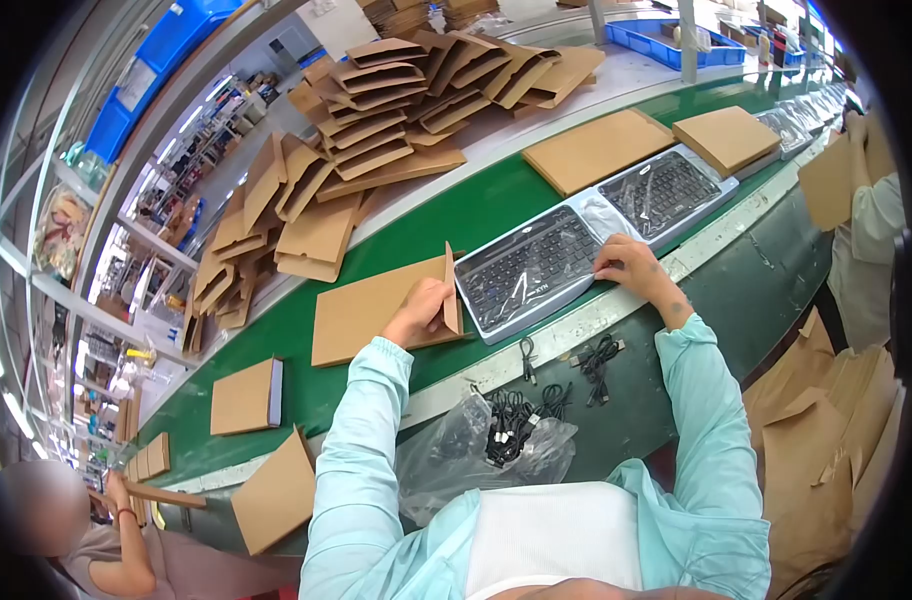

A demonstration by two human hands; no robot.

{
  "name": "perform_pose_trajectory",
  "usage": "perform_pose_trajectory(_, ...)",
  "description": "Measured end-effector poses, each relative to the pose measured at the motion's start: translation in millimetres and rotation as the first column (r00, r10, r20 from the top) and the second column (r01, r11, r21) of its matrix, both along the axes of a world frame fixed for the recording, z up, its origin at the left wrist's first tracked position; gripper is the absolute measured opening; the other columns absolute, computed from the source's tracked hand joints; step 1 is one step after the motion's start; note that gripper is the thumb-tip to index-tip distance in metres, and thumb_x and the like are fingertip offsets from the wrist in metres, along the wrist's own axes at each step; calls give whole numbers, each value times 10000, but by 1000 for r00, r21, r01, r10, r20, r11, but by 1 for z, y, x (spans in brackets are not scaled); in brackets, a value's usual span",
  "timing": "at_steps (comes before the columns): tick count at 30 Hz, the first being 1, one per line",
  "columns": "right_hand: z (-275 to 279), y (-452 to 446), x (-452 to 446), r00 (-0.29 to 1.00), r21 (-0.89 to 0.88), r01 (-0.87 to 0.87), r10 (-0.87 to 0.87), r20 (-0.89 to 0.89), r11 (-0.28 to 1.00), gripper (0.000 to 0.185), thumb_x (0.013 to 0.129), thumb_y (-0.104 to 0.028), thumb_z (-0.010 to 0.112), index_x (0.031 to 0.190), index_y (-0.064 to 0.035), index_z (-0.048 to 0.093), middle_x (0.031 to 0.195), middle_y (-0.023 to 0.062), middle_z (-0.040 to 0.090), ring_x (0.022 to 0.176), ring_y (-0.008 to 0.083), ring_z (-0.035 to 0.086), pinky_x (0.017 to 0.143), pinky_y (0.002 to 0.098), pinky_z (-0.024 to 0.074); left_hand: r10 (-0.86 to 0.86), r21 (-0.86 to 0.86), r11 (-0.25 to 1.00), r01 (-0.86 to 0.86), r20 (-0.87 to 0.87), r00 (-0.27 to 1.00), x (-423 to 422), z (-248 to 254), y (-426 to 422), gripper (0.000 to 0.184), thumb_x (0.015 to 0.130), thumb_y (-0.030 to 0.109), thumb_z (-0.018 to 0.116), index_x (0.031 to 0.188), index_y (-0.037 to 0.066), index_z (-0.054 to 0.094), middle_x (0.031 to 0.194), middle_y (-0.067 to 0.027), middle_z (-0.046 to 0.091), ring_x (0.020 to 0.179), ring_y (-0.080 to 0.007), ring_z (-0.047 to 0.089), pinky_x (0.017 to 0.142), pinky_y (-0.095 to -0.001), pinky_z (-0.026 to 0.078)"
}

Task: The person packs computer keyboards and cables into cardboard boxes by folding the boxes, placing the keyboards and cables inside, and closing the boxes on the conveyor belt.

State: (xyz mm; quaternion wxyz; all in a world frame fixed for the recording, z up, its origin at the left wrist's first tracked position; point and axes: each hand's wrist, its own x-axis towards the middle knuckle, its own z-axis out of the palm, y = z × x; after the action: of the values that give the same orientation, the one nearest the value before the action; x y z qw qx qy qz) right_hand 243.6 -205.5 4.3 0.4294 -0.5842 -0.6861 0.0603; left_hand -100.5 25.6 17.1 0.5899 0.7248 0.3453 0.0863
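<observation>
My left hand (421,309) is closed on the raised end flap of a flat cardboard box (368,305) lying on the green conveyor belt. Right beside that open end lies a wrapped black keyboard (529,268) with a pale blue-grey edge. My right hand (628,266) pinches the keyboard's near right corner, fingertips together. Past it is a second wrapped keyboard (660,190), its near end close to my right hand. Below my hands, coiled black cables (511,425) spill from a clear plastic bag (441,460); more cables (600,366) lie loose on the dark ledge.
Many open cardboard boxes (376,120) are piled beyond the belt. Closed boxes (598,150) lie up the belt, another (242,398) down it. A person (866,230) at right holds cardboard; another (116,550) sits at lower left. Blue bins (666,42) stand at the back.
</observation>
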Motion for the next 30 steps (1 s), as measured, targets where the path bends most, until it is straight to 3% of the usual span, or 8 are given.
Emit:
perform_pose_trajectory(9, 2, 4, -14, 995, -35, 54, -57, -87, 998, 135, 732, -70, 793, 827, -46, 700, 863, 69, 637, 837, 258, 613, 743, 358, 497, -1, -84, 996, -2, -39, 999, 26, 7, -30, 366, 930, 217, 490, 662, -3, 607, 545, -115, 610, 334, -168, 516, 291, -280, 324)
perform_pose_trajectory(13, -2, 10, -24, 999, 24, 46, -46, 6, 999, 143, 722, -47, 792, 836, -53, 706, 857, 64, 647, 817, 236, 631, 726, 337, 511, 45, -153, 988, -30, 98, 994, 59, -6, -31, 390, 933, 232, 483, 661, -19, 606, 562, -131, 630, 342, -185, 544, 280, -269, 344)
perform_pose_trajectory(18, 7, 10, -34, 997, -57, -54, 50, -64, 997, 181, 789, -47, 738, 963, -41, 687, 923, 93, 648, 875, 253, 636, 780, 354, 522, 83, 59, 995, -81, -24, 996, 138, -4, -44, 412, 879, 271, 503, 654, -45, 642, 576, -151, 638, 356, -211, 559, 307, -323, 392)
perform_pose_trajectory(21, 5, 9, -37, 985, 22, 9, -5, -173, 1000, 160, 823, -52, 713, 980, -43, 686, 953, 95, 659, 875, 246, 643, 791, 349, 525, 139, 159, 979, -130, -42, 989, 151, -3, -48, 427, 883, 278, 499, 639, -44, 635, 583, -147, 641, 360, -213, 563, 311, -333, 397)
perform_pose_trajectory(22, -1, 11, -34, 987, 155, 74, -51, -151, 985, 144, 850, -55, 688, 994, -42, 685, 975, 103, 666, 870, 245, 648, 782, 341, 526, 128, 75, 989, -127, 1, 992, 145, -8, -44, 422, 897, 275, 492, 678, -54, 640, 590, -143, 643, 372, -215, 577, 315, -317, 405)
perform_pose_trajectory(25, -1, 5, -19, 892, 264, 451, -443, -90, 853, 148, 861, -52, 674, 1007, -42, 692, 985, 117, 665, 862, 268, 651, 779, 356, 529, 79, -37, 996, -78, 18, 997, 97, -3, -37, 402, 919, 260, 484, 715, -55, 629, 600, -145, 648, 388, -210, 592, 320, -291, 410)
perform_pose_trajectory(26, 1, 3, -20, 850, 44, 502, -483, -213, 864, 159, 888, -81, 652, 1033, -30, 695, 985, 151, 669, 884, 326, 653, 790, 399, 527, 78, -45, 996, -77, 19, 997, 83, -1, -34, 393, 924, 254, 481, 721, -52, 624, 599, -145, 646, 387, -208, 592, 317, -285, 407)
perform_pose_trajectory(30, -11, 21, -34, 924, -6, 362, -359, -131, 932, 221, 951, -157, 576, 1060, -6, 696, 942, 201, 667, 895, 403, 641, 796, 456, 516, 72, -81, 994, -69, 34, 997, 45, 3, -44, 376, 937, 239, 475, 720, -39, 606, 595, -143, 643, 377, -199, 584, 303, -279, 393)
